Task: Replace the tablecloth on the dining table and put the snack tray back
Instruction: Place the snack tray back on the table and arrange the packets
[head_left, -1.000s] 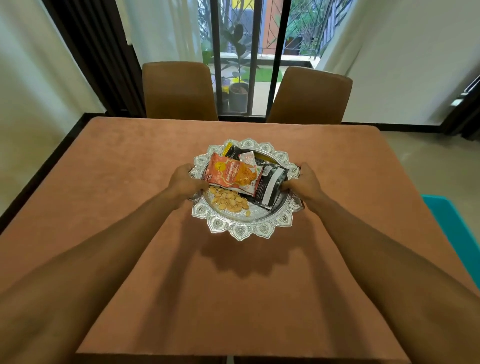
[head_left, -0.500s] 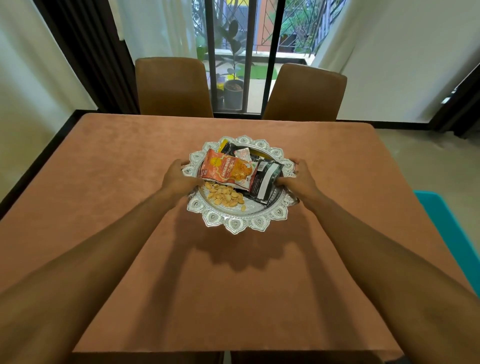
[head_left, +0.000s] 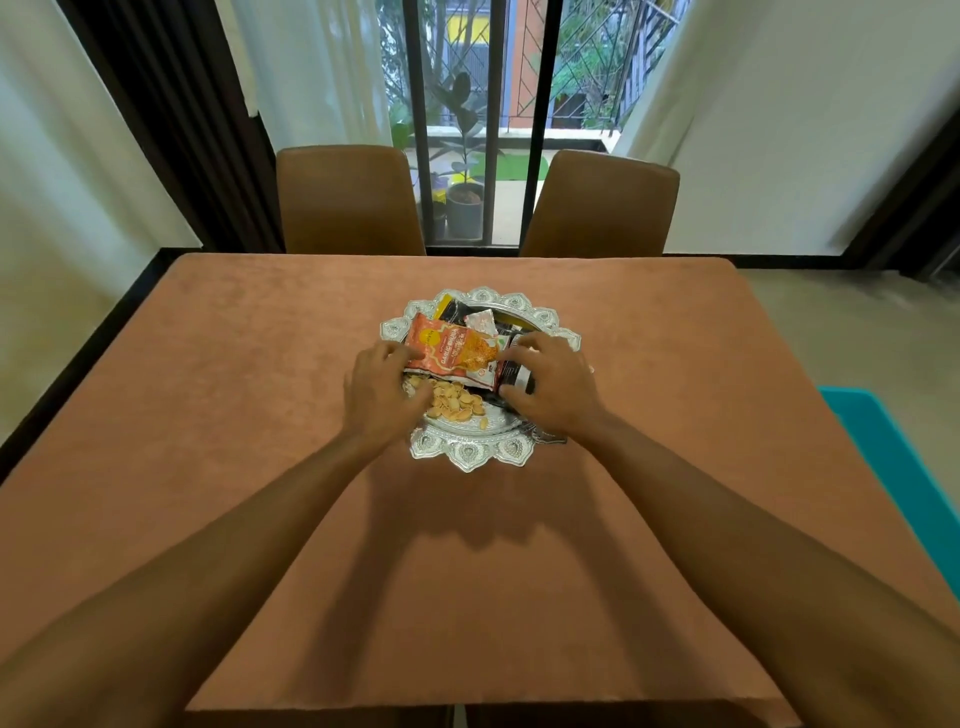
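The snack tray (head_left: 470, 457) sat at the middle of the table (head_left: 260, 415) on the brown tablecloth (head_left: 493, 597), no longer gripped at its 3 and 9 o'clock rims. The left hand (head_left: 382, 397) and right hand (head_left: 553, 395) had moved inward, fingers spread loosely over the orange packet (head_left: 454, 353) and black packet (head_left: 511, 371), holding nothing firmly. Judging by this, the tray was placed and only tidying remained.

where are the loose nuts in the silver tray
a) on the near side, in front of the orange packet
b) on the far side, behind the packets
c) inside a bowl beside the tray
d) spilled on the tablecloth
a: the loose nuts lie in the silver tray on its near side, just in front of the orange packet, between the left hand and the right hand.
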